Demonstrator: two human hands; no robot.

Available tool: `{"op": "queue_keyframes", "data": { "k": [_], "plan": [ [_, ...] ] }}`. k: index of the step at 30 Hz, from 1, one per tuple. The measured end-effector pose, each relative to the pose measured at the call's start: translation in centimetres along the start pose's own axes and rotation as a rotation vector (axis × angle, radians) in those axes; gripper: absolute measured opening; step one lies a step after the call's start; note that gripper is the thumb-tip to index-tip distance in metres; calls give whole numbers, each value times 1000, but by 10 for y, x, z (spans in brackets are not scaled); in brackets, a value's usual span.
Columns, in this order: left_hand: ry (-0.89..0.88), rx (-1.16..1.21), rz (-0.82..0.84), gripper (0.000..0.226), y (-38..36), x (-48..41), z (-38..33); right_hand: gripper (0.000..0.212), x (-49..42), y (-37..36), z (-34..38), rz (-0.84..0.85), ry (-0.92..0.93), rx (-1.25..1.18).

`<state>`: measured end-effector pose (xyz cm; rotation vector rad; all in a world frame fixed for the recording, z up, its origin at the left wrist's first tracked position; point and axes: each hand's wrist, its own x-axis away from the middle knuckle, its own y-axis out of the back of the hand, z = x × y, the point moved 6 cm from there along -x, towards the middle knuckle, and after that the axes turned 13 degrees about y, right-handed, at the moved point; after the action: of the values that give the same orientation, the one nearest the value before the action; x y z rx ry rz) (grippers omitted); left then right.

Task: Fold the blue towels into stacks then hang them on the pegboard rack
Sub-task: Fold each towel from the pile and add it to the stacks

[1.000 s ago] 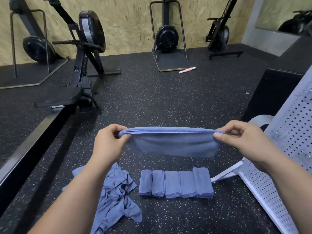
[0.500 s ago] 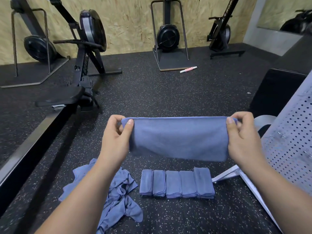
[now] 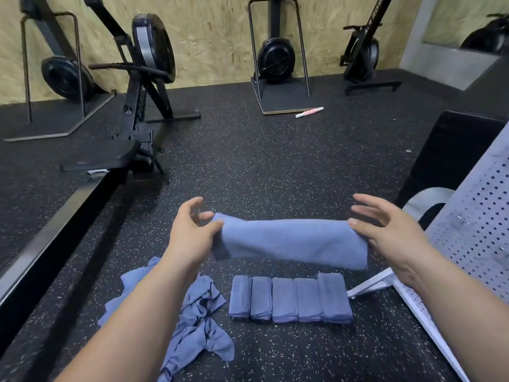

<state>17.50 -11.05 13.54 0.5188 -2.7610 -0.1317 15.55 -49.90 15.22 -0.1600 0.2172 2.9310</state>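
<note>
A person's left hand (image 3: 192, 230) pinches one end of a folded blue towel (image 3: 292, 242) under the thumb. The right hand (image 3: 391, 230) sets its thumb on the other end with upper fingers splayed; any grip behind the cloth is hidden. Held level in the air, the towel seems ready for another fold. Below it lie a row of folded towels (image 3: 290, 299) and an unfolded heap (image 3: 192, 312) on the speckled rubber floor (image 3: 275, 161). The white pegboard rack (image 3: 473, 232) stands just right, and rowing machines (image 3: 143, 78) line a plywood wall (image 3: 214, 28).
</note>
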Motion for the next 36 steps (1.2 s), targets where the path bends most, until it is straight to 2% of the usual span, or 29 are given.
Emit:
{"op": "queue_keyframes", "data": {
  "k": [4, 8, 11, 14, 16, 19, 27, 29, 32, 36],
  "plan": [
    [-128, 43, -64, 50, 5, 6, -13, 30, 0, 3, 13, -102, 118, -49],
    [-145, 40, -13, 44, 1, 9, -15, 23, 1, 2, 14, -93, 131, -53],
    [-86, -2, 122, 42, -5, 8, -13, 31, 0, 1, 10, 7, 109, -15],
    [-67, -128, 251, 52, -8, 7, -11, 51, 0, 0, 6, 136, 103, 57],
    [-103, -205, 277, 60, -9, 8, -13, 54, 0, 1, 7, 169, 135, 139],
    [-187, -298, 241, 59, -8, 8, -16, 49, -2, 5, 9, 156, 188, 253],
    [-416, -653, -3, 42, -5, 13, -24, 31, -2, 10, 18, 95, 293, 566],
    [-370, -604, 20, 37, -2, 8, -21, 22, -1, 11, 18, 89, 281, 495],
    [-99, -228, 147, 31, 0, 0, -13, 15, -1, 9, 13, 70, 160, 194],
    [138, 12, 135, 15, -6, -3, 1, 14, -2, 5, 1, -6, 58, 59]
  ]
}}
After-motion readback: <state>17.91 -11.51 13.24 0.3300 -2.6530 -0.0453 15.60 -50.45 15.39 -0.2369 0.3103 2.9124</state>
